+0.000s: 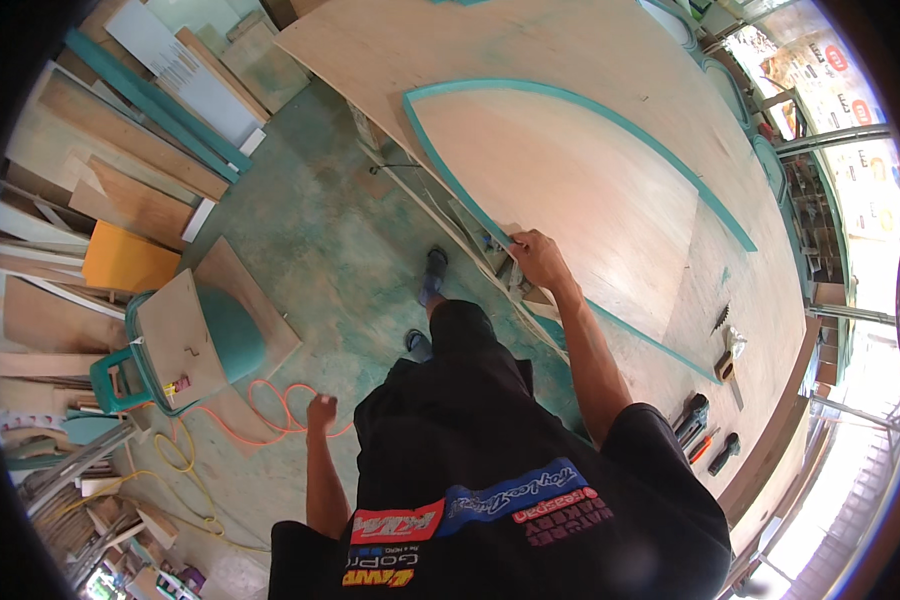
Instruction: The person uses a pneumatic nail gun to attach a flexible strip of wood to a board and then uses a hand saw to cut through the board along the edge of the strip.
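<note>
A near teal strip [448, 180] and a far teal strip [620, 122] meet at a point and curve along the two sides of a pale plywood panel [580, 180], which lies flat on the plywood surface [610, 45]. The right hand [538, 260] is at the near strip, partway along it, close to the front edge of the surface. Its fingers are bent and drawn together; whether they clamp the strip or only rest on it cannot be told. The left hand [321, 411] hangs low over the floor [315, 220], fingers curled in, with nothing visible in them.

Good handling here probably means light, even pressure: a narrow curved strip looks likely to flex if pushed at a single spot. Sighting along the curve helps to judge how evenly the strip follows the panel. The free left hand could steady the panel or the strip at another place, so that neither swings about the right hand. Both strips run on past the pale panel, so a forearm could knock them. The handsaw [730, 362] and screwdriver [703, 445] are best left clear of the right elbow.
</note>
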{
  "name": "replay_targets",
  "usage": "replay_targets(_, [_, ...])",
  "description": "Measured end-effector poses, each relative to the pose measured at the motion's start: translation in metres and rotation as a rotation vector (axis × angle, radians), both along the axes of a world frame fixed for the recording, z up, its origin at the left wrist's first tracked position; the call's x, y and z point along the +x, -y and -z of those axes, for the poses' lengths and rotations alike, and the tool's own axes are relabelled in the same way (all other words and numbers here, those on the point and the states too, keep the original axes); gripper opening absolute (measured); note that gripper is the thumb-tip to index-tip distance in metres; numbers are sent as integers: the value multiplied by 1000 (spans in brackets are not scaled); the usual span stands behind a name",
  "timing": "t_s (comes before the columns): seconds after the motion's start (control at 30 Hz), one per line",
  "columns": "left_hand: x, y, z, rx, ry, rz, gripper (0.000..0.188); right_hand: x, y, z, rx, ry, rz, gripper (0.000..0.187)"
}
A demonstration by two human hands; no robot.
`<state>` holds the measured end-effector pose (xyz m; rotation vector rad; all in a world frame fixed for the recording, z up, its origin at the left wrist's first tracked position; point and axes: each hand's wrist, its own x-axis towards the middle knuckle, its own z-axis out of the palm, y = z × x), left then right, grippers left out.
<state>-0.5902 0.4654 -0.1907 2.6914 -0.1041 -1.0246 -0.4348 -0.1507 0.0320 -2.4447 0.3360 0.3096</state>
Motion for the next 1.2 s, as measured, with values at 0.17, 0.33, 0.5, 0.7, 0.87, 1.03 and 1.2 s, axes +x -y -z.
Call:
replay_targets(0.17, [-72,-31,34,-16,-178,114,30,-9,5,-10,151,53,202,24])
replay_targets(0.33, [-6,-6,3,-76,-348,-78,32,-1,0,-15,232,36,263,20])
replay_targets(0.5, [168,40,-20,-176,-261,-63,34,0,8,-25,167,-2,223,16])
replay_targets(0.7, [450,115,-117,-195,180,-284,31,6,5,-55,127,-189,170,26])
replay_targets(0.87, [555,264,-217,-624,217,-309,27,-25,-3,-50,122,-696,170,31])
replay_targets(1.03, [553,360,-198,-874,345,103,52,-26,-41,-52,247,-783,232,47])
replay_targets(1.2, [556,383,-192,-951,-62,-7,54,-3,-91,-49,351,-691,610,50])
